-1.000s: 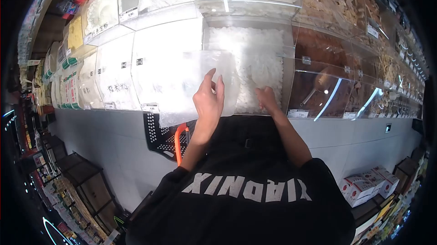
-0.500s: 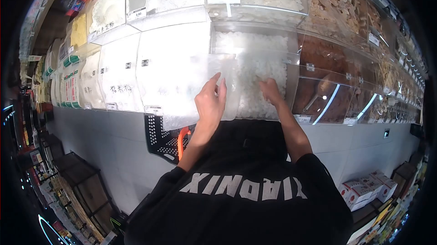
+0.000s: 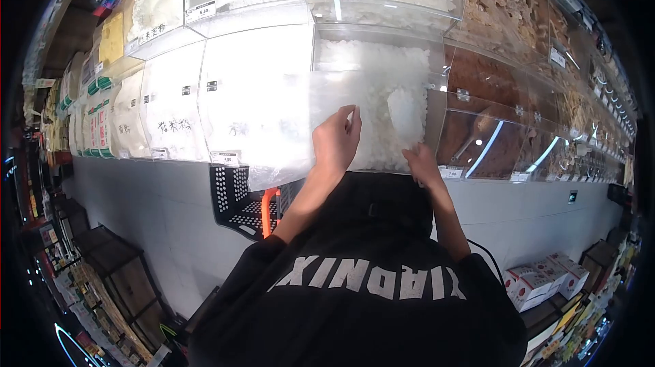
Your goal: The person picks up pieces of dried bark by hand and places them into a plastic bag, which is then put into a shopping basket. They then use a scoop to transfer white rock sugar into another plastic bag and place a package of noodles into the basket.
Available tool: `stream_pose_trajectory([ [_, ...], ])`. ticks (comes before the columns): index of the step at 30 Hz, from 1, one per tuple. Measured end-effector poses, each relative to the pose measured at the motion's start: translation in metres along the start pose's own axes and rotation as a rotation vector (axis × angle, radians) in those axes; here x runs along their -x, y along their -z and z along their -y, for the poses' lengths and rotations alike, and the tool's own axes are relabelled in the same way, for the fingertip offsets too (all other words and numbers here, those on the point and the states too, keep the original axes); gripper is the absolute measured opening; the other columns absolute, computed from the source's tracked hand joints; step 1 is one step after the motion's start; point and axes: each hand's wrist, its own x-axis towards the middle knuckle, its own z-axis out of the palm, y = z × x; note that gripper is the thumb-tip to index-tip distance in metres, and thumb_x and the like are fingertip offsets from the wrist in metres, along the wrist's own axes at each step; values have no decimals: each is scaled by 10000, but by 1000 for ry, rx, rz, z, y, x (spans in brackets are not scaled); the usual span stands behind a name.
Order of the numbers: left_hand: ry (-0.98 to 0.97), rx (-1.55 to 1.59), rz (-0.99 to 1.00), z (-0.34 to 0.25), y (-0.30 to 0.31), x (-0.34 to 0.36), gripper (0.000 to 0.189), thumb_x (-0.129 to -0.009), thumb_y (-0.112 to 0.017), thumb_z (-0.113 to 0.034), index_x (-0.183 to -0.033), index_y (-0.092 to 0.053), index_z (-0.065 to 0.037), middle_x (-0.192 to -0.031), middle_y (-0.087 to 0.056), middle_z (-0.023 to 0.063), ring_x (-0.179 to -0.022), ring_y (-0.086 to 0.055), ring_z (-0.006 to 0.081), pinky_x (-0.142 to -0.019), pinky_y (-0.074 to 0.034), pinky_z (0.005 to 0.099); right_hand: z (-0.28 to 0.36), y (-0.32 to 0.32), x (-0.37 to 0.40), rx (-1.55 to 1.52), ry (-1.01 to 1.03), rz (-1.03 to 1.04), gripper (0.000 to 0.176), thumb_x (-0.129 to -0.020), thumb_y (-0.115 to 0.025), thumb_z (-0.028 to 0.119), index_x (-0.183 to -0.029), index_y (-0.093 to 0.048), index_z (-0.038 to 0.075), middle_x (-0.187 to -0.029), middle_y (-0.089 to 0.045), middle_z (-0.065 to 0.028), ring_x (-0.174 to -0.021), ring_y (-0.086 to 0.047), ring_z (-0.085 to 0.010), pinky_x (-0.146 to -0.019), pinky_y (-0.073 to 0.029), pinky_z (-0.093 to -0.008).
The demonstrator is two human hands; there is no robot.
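My left hand (image 3: 338, 138) is closed, with its fingers pinching the edge of a thin clear plastic bag (image 3: 280, 168) that spreads to its left over the front of the bins. My right hand (image 3: 424, 165) is closed round the lower end of a pale scoop (image 3: 406, 116). The scoop's broad, whitish head points away from me, over white sugar-like crystal lumps (image 3: 379, 145). They fill an open clear bin (image 3: 372, 30) between my hands. Whether lumps lie in the scoop is hard to tell.
A black shopping basket (image 3: 235, 207) with an orange handle (image 3: 267, 210) sits below the left bins. White powder bins (image 3: 256, 87) stand left; a brown powder bin (image 3: 481, 131) with a metal scoop (image 3: 471, 147) stands right. White boxes (image 3: 546, 280) lie behind, lower right.
My right hand has drawn back toward me, and the scoop's pale head now shows above the crystals. My left hand has shifted right with the bag and its fingers have closed more.
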Motion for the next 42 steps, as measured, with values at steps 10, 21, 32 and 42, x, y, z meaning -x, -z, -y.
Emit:
stream_pose_trajectory([
  [10,-64,146,133,-23,-16,5,137,-929,-676,-163,-968,-706,-35,-589,-589,123,-488,-568,256,-505,-452,357,37,21,56,-8,-81,169,353,-922,-657,288,-995,-569,-46,-518,-499,-34,-371,-473,-134,-355,-346,-313],
  [21,-108,500,438,-77,-10,35,153,-924,-673,-142,-1028,-726,-43,-594,-604,96,-488,-559,156,-505,-443,299,120,30,62,353,129,331,183,-888,-650,189,-943,-625,16,-637,-578,-40,-496,-567,-141,-444,-415,-289],
  [32,73,1319,953,-93,32,43,146,-959,-671,-111,-1004,-740,9,-596,-552,-34,-498,-415,5,-467,-307,217,65,28,84,-460,396,316,214,-897,-636,144,-1074,-648,25,-988,-635,-86,-943,-624,-194,-777,-481,-320],
  [42,402,1338,342,-35,89,27,237,-1001,-602,-141,-1047,-729,54,-556,-527,-33,-471,-410,24,-464,-303,204,164,-29,87,-516,479,269,357,-941,-589,167,-1250,-618,-8,-1224,-607,-117,-1193,-536,-199,-1013,-397,-330],
])
